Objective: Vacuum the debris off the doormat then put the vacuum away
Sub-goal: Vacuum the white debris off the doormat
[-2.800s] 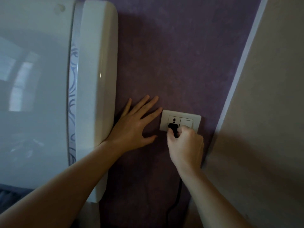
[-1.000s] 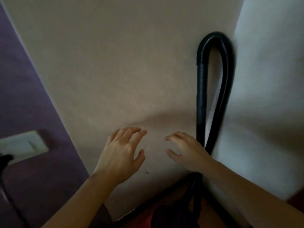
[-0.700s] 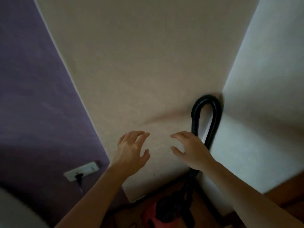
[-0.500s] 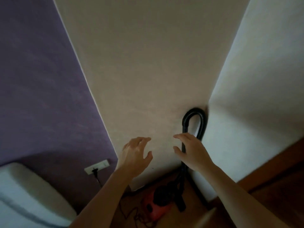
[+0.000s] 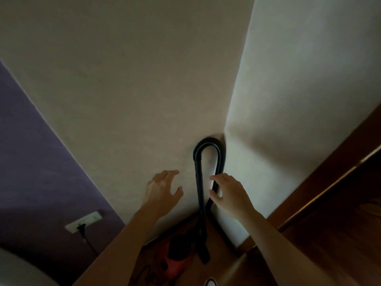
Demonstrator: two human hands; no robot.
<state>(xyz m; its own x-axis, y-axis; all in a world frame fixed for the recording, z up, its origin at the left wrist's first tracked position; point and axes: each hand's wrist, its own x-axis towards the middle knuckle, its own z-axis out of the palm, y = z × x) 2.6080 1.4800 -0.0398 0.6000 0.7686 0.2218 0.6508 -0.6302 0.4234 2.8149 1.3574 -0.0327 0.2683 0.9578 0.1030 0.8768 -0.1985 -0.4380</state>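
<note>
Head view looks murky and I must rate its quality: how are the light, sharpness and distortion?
Head view: dim overall; the red vacuum sits in deep shadow; the right wall is brightest; the left hand and right hand look slightly soft; wall edges splay, as from a wide lens.

Black ribbed plastic vacuum hose (image 5: 208,140): corrugated at the bend, faint sheen. Red plastic vacuum body (image 5: 181,267): smooth, dim. Beige wall (image 5: 123,79): matt, finely grained. Purple wall (image 5: 31,162): matt, mottled texture. Dark brown wooden door trim (image 5: 329,168): polished, glossy. White plastic socket plate (image 5: 87,220): smooth.
</note>
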